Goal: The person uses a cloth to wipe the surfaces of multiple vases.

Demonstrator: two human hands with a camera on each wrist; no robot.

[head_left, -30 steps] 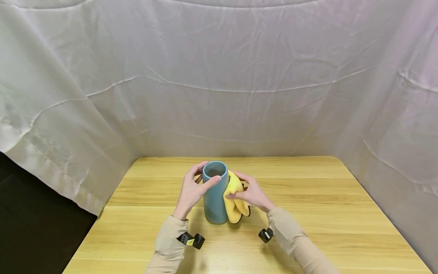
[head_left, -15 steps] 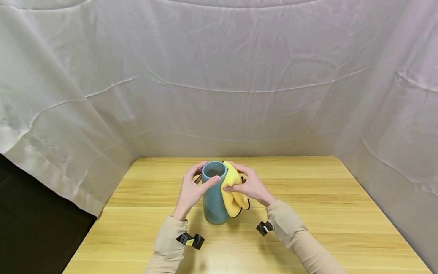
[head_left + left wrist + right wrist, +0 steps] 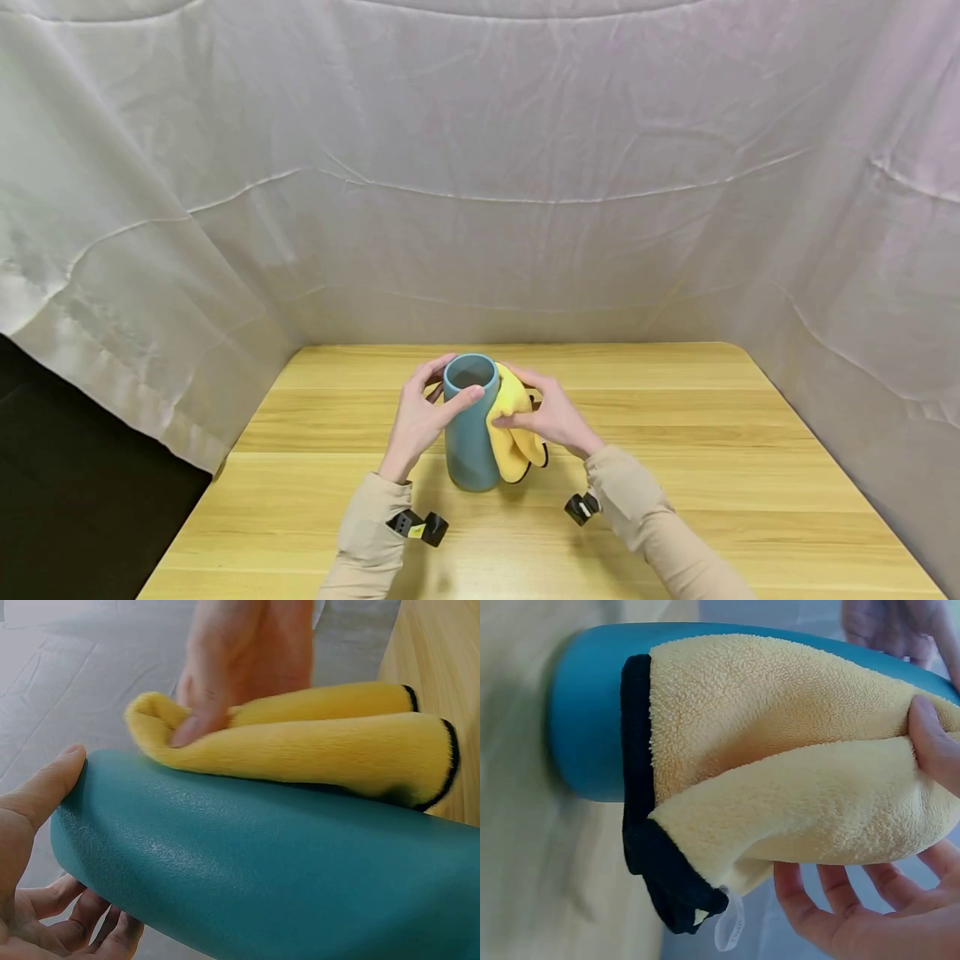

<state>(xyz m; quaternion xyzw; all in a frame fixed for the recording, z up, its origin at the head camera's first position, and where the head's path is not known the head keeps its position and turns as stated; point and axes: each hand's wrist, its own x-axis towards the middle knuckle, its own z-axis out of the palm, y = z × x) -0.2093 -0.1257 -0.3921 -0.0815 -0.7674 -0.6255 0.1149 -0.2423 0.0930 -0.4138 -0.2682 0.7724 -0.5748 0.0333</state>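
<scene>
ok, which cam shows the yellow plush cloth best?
Right wrist: the yellow plush cloth fills much of the frame, its pile, black edging and pale loop all visible. Left wrist shows its folds side-on along the blue vase; head shows it small, partly covered by the right hand.

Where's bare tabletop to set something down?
Wooden table: free right of the right sleeve, to the right edge, and left of the left sleeve, to the left edge. Crowded mid-table: left hand, blue vessel, yellow cloth, right hand.
</scene>
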